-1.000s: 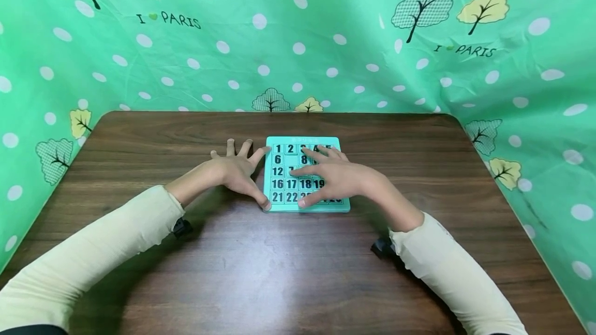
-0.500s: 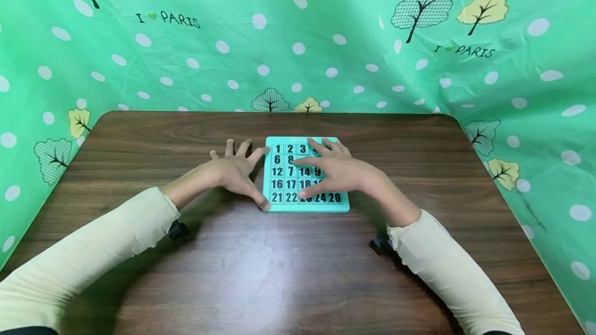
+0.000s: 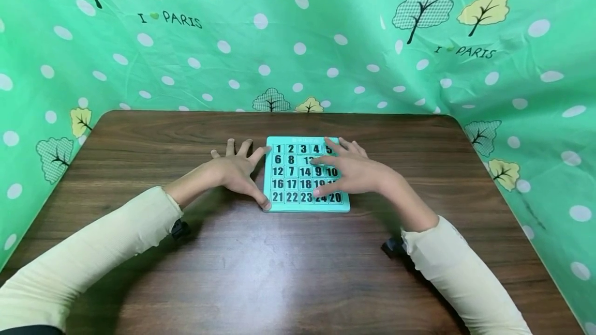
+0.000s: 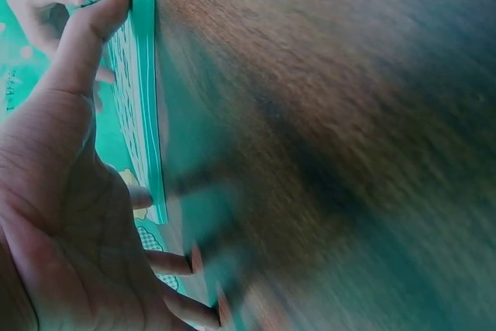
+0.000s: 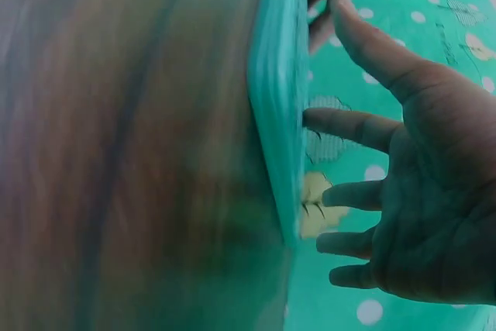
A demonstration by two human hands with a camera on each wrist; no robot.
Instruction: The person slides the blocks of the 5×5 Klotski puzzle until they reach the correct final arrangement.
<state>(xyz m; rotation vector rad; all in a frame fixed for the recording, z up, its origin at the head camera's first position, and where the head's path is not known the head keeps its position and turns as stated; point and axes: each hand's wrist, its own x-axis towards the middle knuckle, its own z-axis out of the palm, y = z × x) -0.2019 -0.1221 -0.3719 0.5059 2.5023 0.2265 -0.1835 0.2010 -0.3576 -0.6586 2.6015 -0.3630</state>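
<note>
A turquoise number slide puzzle (image 3: 307, 208) with black-numbered tiles lies flat on the table. My left hand (image 3: 235, 172) is spread along its left side, thumb at the lower left corner and index fingertip at the upper left edge. Over the right part of the puzzle, my right hand (image 3: 356, 172) reaches with extended fingers. Its index fingertip is on a second-row tile (image 3: 307, 160) beside the 8, hiding part of that tile's number. The right thumb is over the lower rows. In the right wrist view, the right fingers (image 5: 353, 193) are apart from one another.
The dark wood table (image 3: 261, 273) extends around the puzzle on all sides. A green cloth (image 3: 298, 25) with white dots and printed trees hangs behind the table and along its sides. A small black device (image 3: 393, 247) sits under the right wrist.
The 8 tile has slid left beside the 6, and the tile to its right has slid left too. My right hand went slightly left, then back right. The left hand stays still.
</note>
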